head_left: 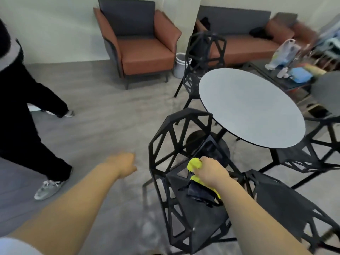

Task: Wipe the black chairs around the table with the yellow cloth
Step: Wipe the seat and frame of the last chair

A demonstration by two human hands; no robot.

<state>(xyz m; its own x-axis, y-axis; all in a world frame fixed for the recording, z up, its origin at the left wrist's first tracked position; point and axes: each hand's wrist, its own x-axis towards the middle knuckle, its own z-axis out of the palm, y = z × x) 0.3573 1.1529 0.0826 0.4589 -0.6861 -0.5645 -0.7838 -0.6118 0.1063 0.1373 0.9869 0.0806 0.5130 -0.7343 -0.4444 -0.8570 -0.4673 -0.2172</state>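
Observation:
My right hand [212, 172] grips the bunched yellow cloth [194, 165] over the seat of the nearest black lattice chair [176, 144]. A dark rag hangs below the cloth against the seat. My left hand [125, 162] is a closed fist in the air, left of that chair's backrest, touching nothing. A second black chair [294, 205] stands to the right of the first. A third [206, 52] stands beyond the round grey table [250, 107], and a fourth [322, 144] shows at the right edge.
Another person's legs in black trousers and grey shoes [48, 188] stand at the left. A brown armchair [138, 46], a brown sofa [248, 46] and a white bin [181, 65] line the back wall. A cluttered low table [294, 74] sits at the right.

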